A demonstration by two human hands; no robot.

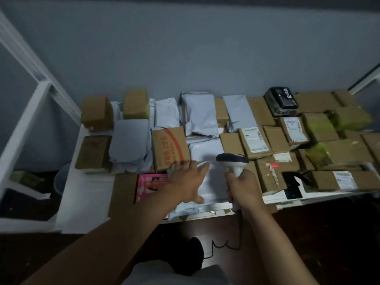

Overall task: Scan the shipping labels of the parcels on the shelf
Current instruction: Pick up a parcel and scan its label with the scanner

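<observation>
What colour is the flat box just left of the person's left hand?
Bright pink box with pale print, at the shelf's front edge; the head view shows it.

The shelf (86, 202) is bare only at its front left corner, a white strip wide enough for a hand to come in. Everywhere else cardboard boxes (273, 177) and grey mailer bags (200, 114) lie packed edge to edge, right back to the wall (185, 48). A white upright post (22, 128) stands off the left edge. The space above the parcels is open.
</observation>
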